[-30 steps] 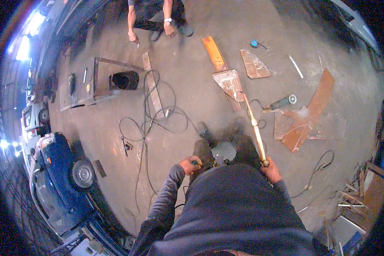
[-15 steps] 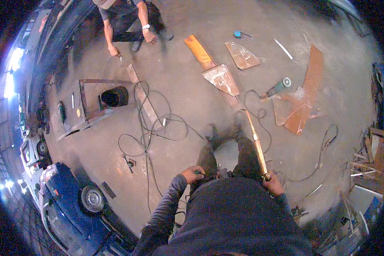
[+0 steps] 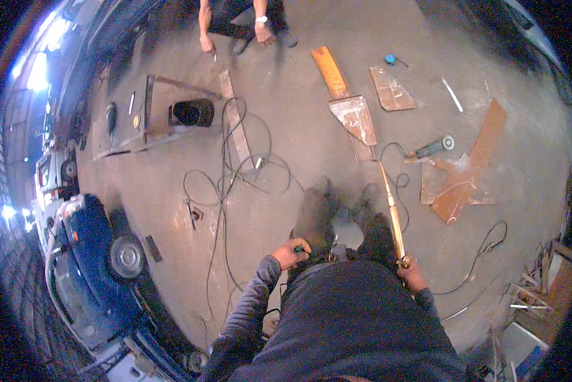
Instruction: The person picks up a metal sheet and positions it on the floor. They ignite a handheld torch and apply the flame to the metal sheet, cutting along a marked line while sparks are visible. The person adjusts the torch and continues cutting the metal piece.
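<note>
My right hand [image 3: 413,272] grips the valve end of a long brass-coloured gas torch [image 3: 395,223]. The torch slants forward past my right leg, its thin tip close to a stack of rusty and whitish metal plates [image 3: 355,118]. Beside my left thigh, my left hand [image 3: 291,253] is closed around a small dark greenish object, mostly hidden by the fingers. A yellow-orange metal strip [image 3: 329,69] extends from the far end of the stack. To the right of the stack a flat angular plate [image 3: 393,90] lies on the floor.
An angle grinder [image 3: 435,146] lies beside rusty plates [image 3: 470,175] on the right. Looped cables [image 3: 225,184] cross the floor at left, near a metal frame [image 3: 147,108] with a black welding mask [image 3: 194,113]. Another person's hand [image 3: 208,44] is at the far left. A blue car [image 3: 95,254] stands left.
The whole view has shifted, so floor items appear farther right and the other person is higher in the picture. Both hands keep their grips; the torch stays pointed forward.
</note>
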`<state>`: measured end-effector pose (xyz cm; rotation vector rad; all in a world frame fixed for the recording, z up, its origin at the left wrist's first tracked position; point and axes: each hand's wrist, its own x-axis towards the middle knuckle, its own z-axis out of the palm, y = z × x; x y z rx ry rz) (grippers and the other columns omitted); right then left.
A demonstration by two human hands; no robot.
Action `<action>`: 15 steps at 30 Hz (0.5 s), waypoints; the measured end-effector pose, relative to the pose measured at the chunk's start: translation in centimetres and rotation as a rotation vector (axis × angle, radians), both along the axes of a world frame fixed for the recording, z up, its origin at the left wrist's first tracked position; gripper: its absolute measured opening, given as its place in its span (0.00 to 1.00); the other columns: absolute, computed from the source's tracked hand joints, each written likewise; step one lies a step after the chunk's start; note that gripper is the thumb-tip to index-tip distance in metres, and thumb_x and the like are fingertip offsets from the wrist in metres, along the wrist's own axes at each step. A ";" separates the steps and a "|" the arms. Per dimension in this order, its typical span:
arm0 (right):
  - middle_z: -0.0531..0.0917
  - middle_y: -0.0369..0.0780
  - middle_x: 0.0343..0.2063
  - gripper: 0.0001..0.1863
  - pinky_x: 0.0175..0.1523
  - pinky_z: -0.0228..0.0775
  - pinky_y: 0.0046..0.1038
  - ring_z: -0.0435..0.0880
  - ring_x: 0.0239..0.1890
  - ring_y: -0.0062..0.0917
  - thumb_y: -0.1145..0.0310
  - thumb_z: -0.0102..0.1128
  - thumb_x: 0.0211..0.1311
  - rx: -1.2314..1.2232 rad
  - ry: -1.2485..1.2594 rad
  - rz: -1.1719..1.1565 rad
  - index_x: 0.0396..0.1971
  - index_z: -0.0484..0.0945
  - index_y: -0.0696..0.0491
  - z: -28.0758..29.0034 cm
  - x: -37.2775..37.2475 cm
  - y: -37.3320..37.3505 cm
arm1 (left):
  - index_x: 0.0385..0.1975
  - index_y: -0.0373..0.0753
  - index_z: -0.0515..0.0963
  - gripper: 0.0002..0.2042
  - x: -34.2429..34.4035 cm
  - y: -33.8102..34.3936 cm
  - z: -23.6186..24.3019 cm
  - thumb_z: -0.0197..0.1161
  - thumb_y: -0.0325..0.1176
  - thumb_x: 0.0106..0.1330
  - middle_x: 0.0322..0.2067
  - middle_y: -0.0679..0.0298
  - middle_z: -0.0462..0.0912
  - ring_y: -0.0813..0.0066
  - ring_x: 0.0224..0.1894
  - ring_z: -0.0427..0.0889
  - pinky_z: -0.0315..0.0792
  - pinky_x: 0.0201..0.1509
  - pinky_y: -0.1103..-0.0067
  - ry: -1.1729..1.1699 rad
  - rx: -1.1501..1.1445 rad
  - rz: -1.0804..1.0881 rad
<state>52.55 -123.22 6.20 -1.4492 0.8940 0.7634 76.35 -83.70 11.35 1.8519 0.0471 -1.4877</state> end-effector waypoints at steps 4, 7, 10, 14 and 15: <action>0.75 0.28 0.33 0.20 0.40 0.66 0.23 0.71 0.34 0.17 0.75 0.58 0.54 0.085 0.011 -0.001 0.50 0.75 0.51 0.0 0.4 -2.3 | 0.40 0.42 0.79 0.08 -2.2 -2.0 1.7 0.67 0.33 0.63 0.33 0.67 0.81 0.77 0.21 0.76 0.74 0.26 0.75 0.065 0.083 0.127; 0.76 0.28 0.33 0.18 0.40 0.67 0.23 0.73 0.35 0.17 0.74 0.59 0.55 0.074 0.023 0.025 0.48 0.77 0.51 -0.7 0.3 -3.1 | 0.40 0.43 0.79 0.08 -4.0 -1.5 0.3 0.67 0.33 0.63 0.30 0.67 0.80 0.77 0.21 0.75 0.74 0.26 0.76 0.038 0.074 0.122; 0.77 0.28 0.33 0.17 0.40 0.68 0.24 0.75 0.36 0.17 0.72 0.62 0.57 -0.097 0.093 0.144 0.48 0.77 0.52 -4.7 -4.4 -4.1 | 0.40 0.45 0.79 0.08 -4.5 -1.3 -1.5 0.67 0.34 0.63 0.30 0.68 0.80 0.78 0.23 0.76 0.74 0.26 0.76 0.052 0.003 0.077; 0.78 0.30 0.31 0.15 0.39 0.69 0.24 0.76 0.34 0.18 0.68 0.65 0.61 0.039 -0.078 -0.174 0.47 0.78 0.53 -2.9 -4.6 -2.4 | 0.41 0.47 0.79 0.08 -0.6 -3.9 -1.2 0.67 0.34 0.64 0.35 0.69 0.80 0.79 0.26 0.77 0.75 0.26 0.76 0.197 0.190 -0.121; 0.78 0.30 0.29 0.13 0.37 0.71 0.24 0.77 0.31 0.20 0.68 0.64 0.61 0.182 -0.035 -0.434 0.45 0.78 0.54 -2.9 -5.3 -1.3 | 0.41 0.47 0.79 0.08 0.4 -4.8 -0.5 0.67 0.34 0.64 0.36 0.69 0.80 0.79 0.26 0.77 0.75 0.25 0.76 0.230 0.251 -0.214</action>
